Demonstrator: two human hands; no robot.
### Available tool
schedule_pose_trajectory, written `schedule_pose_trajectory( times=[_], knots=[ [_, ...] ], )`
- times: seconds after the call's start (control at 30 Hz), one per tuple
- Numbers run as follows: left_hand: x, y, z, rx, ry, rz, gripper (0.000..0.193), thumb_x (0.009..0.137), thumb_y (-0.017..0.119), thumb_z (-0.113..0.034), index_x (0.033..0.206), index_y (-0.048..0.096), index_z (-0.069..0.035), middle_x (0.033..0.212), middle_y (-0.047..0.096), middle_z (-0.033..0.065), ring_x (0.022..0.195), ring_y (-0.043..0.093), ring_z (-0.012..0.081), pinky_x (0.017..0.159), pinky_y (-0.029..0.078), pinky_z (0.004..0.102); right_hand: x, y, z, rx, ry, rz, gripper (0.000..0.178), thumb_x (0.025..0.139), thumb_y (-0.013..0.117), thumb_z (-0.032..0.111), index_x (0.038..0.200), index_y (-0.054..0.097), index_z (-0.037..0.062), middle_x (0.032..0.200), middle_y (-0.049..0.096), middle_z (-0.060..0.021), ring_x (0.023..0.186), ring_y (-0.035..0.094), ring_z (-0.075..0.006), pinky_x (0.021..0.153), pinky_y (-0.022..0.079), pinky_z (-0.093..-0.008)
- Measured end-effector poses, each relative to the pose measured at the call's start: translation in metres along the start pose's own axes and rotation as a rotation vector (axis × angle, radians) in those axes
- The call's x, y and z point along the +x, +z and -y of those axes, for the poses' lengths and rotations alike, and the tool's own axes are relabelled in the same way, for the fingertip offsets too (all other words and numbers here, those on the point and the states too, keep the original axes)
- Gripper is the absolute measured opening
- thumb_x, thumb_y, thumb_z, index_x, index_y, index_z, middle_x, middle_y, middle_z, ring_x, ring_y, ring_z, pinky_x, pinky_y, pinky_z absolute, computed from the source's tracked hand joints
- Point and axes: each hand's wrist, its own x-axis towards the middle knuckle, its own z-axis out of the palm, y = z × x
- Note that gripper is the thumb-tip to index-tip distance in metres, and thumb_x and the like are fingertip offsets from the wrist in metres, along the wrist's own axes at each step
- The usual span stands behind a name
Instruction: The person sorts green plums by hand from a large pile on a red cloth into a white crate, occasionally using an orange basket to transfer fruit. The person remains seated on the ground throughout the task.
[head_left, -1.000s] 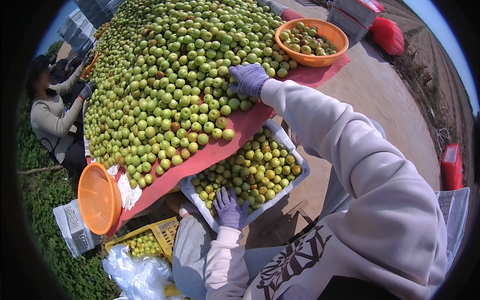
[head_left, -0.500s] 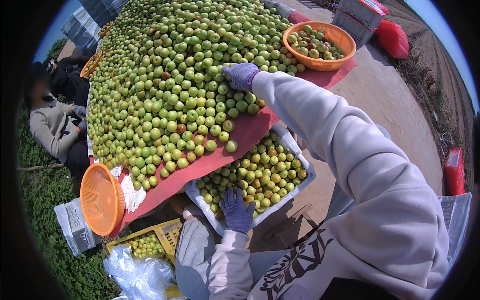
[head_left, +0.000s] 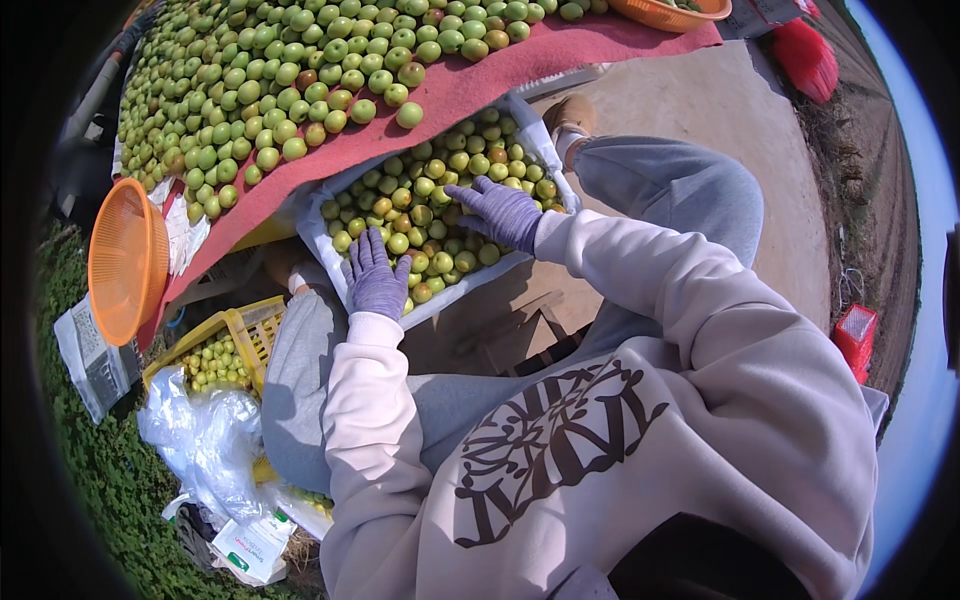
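Observation:
Many round green jujubes [head_left: 430, 195], some tinged brown, fill a white-lined box [head_left: 541, 138] in front of my knees. My left hand [head_left: 379, 275], in a purple knit glove, lies at the box's near left corner, fingers spread over the fruit. My right hand [head_left: 503, 212], gloved alike, reaches over the right part of the box. Its fingers stretch leftward, low over the jujubes, and no fruit shows in its grasp. Beyond the box, a large heap of jujubes [head_left: 330, 60] is spread on a red cloth [head_left: 465, 90], whose edge hangs near the box.
An orange basket [head_left: 125, 262] stands tilted at the heap's left corner; another orange basket [head_left: 675, 14] is at the far right. By my left leg are a yellow crate [head_left: 262, 335] with fruit and a clear plastic bag [head_left: 205, 440]. Red sacks [head_left: 805, 60] lie far right.
My right hand has come back from the heap to over the box. My left hand stays at the box's near left corner. The view has tilted downward.

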Motion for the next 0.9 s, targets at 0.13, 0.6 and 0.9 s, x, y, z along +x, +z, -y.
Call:
schedule_pose_trajectory(
  times=[0.13,0.6,0.9],
  knots=[
    [0.01,-0.007,0.007,-0.449,-0.106,-0.082,0.056,0.098,0.053,-0.029,0.147,0.041,-0.005,0.148,0.043,0.0189,0.141,0.035,0.0325,0.118,0.022,0.0465,0.041,0.013,0.025,-0.142,-0.224,-0.144,0.053,0.09,0.062,0.022,0.141,0.048,0.0273,0.1,0.055,-0.0128,0.09,0.063,-0.0312,0.068,0.054,-0.0414],
    [0.008,-0.001,-0.004,0.01,0.08,-0.078,0.066,0.097,0.051,-0.039,0.153,0.031,-0.01,0.158,0.03,0.013,0.148,0.021,0.0315,0.12,0.014,0.0492,0.034,0.022,-0.038,-0.225,-0.277,-0.269,0.064,0.094,0.054,0.043,0.145,0.04,0.0075,0.146,0.043,-0.0164,0.136,0.039,-0.0371,0.113,0.03,-0.0494],
    [-0.002,-0.004,-0.022,0.129,0.224,-0.294,0.08,0.095,0.051,-0.051,0.155,0.024,-0.006,0.16,0.024,0.0141,0.148,0.022,0.0317,0.12,0.011,0.051,0.022,0.038,-0.013,-0.21,-0.341,-0.186,0.075,0.094,0.047,0.055,0.152,0.032,0.0088,0.157,0.031,-0.0164,0.147,0.024,-0.0347,0.12,0.012,-0.0545]
  ],
)
